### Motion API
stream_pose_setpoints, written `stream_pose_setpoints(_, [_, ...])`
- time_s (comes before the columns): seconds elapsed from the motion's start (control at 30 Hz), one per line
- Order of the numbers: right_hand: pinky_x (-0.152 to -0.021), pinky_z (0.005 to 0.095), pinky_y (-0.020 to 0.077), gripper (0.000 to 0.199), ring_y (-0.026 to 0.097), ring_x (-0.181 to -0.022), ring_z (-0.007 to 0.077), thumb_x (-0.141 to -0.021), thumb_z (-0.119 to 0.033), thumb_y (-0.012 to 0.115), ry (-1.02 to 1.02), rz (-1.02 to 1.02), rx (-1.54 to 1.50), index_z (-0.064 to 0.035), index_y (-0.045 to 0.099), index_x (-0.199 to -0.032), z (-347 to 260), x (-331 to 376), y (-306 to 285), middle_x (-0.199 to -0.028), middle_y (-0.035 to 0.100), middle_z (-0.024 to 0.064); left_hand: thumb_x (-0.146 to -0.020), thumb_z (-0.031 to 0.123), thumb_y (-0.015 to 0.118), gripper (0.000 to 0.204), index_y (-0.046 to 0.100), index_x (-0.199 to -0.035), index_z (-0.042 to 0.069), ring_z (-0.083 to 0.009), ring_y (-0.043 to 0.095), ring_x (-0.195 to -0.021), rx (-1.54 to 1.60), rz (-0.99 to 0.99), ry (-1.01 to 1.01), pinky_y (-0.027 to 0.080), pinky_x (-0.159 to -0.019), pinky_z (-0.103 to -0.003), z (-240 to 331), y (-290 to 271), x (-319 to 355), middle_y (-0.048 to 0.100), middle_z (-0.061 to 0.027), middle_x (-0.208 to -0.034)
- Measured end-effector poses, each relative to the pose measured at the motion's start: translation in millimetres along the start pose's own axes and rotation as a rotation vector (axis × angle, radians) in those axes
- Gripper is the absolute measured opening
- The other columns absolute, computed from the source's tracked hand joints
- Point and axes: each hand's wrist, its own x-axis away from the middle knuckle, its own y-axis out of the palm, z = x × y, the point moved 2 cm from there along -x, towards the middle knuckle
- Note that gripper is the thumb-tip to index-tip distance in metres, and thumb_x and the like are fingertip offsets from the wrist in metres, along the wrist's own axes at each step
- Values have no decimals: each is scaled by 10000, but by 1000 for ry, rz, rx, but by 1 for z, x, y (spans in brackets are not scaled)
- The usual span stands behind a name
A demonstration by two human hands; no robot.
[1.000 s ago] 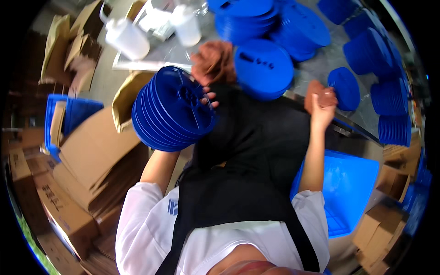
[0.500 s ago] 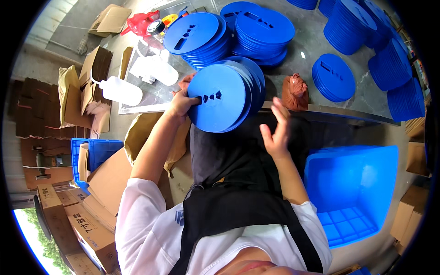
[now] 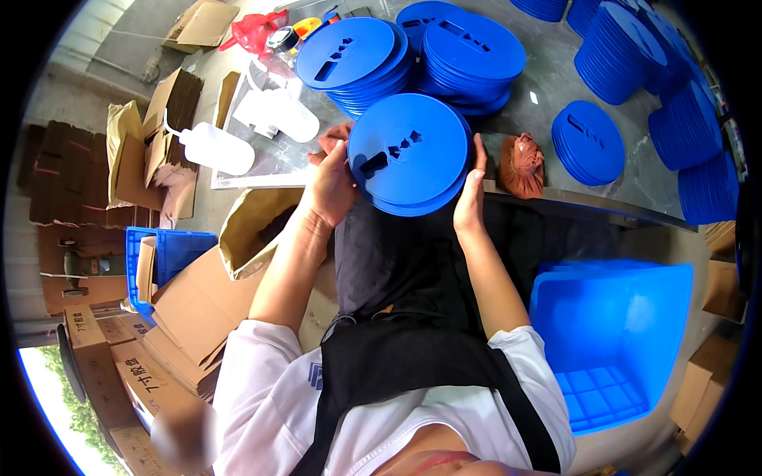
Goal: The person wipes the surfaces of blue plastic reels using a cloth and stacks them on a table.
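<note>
Both hands held a short stack of blue round discs (image 3: 409, 153) with cut-out slots, at the near edge of the desk (image 3: 548, 87), over the person's lap. Left hand (image 3: 332, 184) pressed flat against the stack's left rim, fingers wrapped behind it. Right hand (image 3: 470, 194) was held flat against the right rim, fingers together and pointing up. Stack was tilted toward the camera; whether its lower edge touched the desk could not be told.

On the desk beyond: two taller piles of the same blue discs (image 3: 353, 54) and (image 3: 472, 49), side by side, just behind the held stack. A smaller pile of discs (image 3: 589, 141) lay to the right, with more blue piles (image 3: 627, 47) toward the far right rim. A brown cloth bundle (image 3: 521, 164) sat just right of the held stack near the desk's edge. Two white squeeze bottles (image 3: 216, 147) and (image 3: 279, 113) lay on a clear sheet at left. A red plastic bag (image 3: 258, 28) was at the far end.

Below the desk on the right stood an open blue crate (image 3: 627, 333). To the left, a brown paper bag (image 3: 254, 226), a second blue crate (image 3: 176, 247) and flattened cardboard boxes (image 3: 198, 305) were on the floor.
</note>
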Motion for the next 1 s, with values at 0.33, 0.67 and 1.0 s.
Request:
stream_pose_setpoints(0.33, [-1172, 467, 108, 662, 157, -1461, 349, -1026, -509, 232, -15, -37, 71, -26, 350, -1462, -23, -24, -7, -1554, 222, 223, -1025, 519, 291, 687, 64, -1551, 141, -240, 205, -1441, -112, 76, 440, 185, -1174, -338, -53, 0, -14, 154, -83, -1591])
stream_pose_setpoints(0.67, [-1173, 494, 62, 541, 93, -1466, 378, -1047, -426, 244, -23, -9, 198, -102, 473, -1415, -36, -29, -12, -1568, 233, 165, -1015, 549, 256, 676, 180, -1537, 127, -221, 157, -1456, -228, 142, 593, 147, -1175, -349, -46, 9, -15, 184, -69, -1579])
stream_pose_setpoints(1.0, [-1158, 410, 216, 617, 261, -1431, 279, -1049, -421, 250, -154, -47, -287, 37, 326, -1456, -131, -8, -8, -1547, 280, 160, -1028, 452, 308, 523, 147, -1521, 382, -349, 480, -1282, 508, -353, 419, 393, -1079, -496, -31, 48, 95, 309, -103, -1534])
